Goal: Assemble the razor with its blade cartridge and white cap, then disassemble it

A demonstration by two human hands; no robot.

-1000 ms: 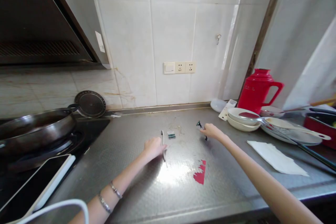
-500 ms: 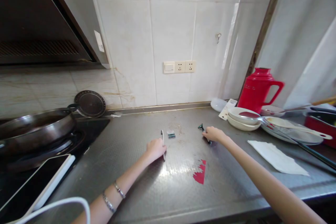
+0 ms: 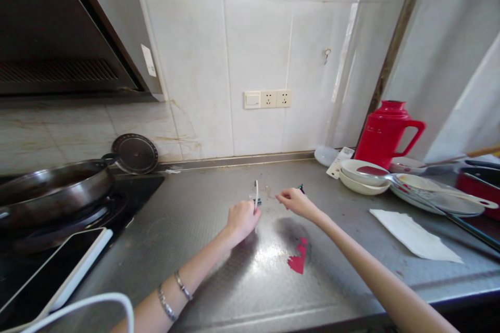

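My left hand [image 3: 242, 218] is closed round a thin white-handled tool [image 3: 257, 195], held upright above the counter. Just behind that tool lies a small dark blade cartridge [image 3: 259, 202], partly hidden. My right hand [image 3: 295, 202] hovers to the right of the left one, fingers drawn together; whether anything small is between them cannot be made out. Behind the right hand, the dark head of a razor [image 3: 300, 188] shows on the counter, the rest of it hidden. A torn red piece [image 3: 299, 257] lies nearer the front edge.
At left are a pan [image 3: 58, 187] on the stove, a phone [image 3: 78, 270] and a white cable. To the right stand a red thermos [image 3: 380, 132], stacked bowls [image 3: 363, 184], plates with utensils and a white paper towel [image 3: 414, 234].
My right hand has let go of the razor and moved left. My left hand has lifted the thin tool and moved it right, over the blade cartridge.
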